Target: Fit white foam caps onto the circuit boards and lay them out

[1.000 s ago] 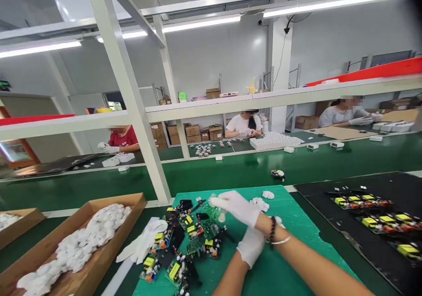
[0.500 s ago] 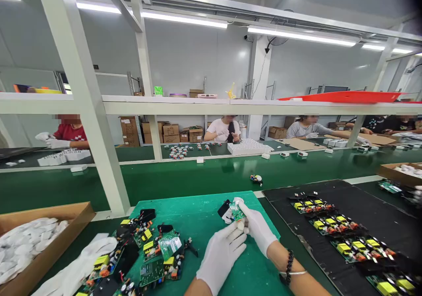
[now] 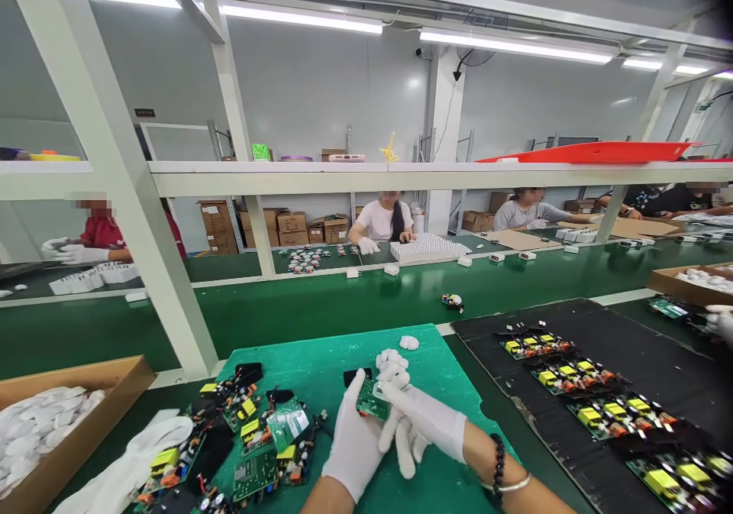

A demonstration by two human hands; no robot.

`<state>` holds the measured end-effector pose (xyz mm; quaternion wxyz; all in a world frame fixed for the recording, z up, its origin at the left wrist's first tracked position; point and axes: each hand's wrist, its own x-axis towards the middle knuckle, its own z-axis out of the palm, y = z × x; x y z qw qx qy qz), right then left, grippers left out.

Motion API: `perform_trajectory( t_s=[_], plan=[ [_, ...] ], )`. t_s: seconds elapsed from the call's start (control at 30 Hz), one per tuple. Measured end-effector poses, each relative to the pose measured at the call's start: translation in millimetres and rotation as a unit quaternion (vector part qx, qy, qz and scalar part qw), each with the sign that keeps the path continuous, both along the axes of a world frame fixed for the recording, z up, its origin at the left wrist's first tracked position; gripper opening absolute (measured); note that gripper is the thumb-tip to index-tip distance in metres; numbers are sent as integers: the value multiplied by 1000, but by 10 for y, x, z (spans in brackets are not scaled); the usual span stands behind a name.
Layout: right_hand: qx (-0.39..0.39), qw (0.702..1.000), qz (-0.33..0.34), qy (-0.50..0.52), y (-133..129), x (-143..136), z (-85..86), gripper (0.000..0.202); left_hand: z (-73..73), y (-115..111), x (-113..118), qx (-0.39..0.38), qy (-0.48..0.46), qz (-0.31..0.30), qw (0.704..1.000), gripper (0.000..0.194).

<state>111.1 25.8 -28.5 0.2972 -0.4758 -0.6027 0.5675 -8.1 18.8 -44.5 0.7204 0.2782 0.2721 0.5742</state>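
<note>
My left hand (image 3: 353, 445), in a white glove, holds a small green circuit board (image 3: 372, 401) by its left side, thumb along the edge. A black part (image 3: 350, 376) shows behind its thumb. My right hand (image 3: 429, 416), also gloved, reaches in from the right and pinches the board's right edge; its other fingers curl below. Just above the fingertips is a lumpy white piece (image 3: 392, 361); whether it touches the board I cannot tell. Another white piece (image 3: 408, 342) lies on the green mat (image 3: 321, 353) beyond.
Left on the mat lies a pile of circuit boards (image 3: 269, 438), beside a loose white glove (image 3: 123, 460) and a cardboard box (image 3: 123, 399) of white pieces. Rows of boards (image 3: 595, 380) lie on a black sheet at right. Co-workers sit across the green conveyor (image 3: 321, 300).
The circuit board has come down and left, and my left hand has closed on it. A white piece now lies on the mat. The view has shifted slightly.
</note>
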Motion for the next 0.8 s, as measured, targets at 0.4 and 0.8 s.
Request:
perform_trajectory(
  t_s=[0.4,0.8],
  plan=[
    [289,921,-180,-188,556,249,-491,25,12,-53,-68,-56,-44,66,995,45],
    [325,904,-133,-244,613,197,-570,14,25,-35,-117,35,-13,102,994,47]
  ],
)
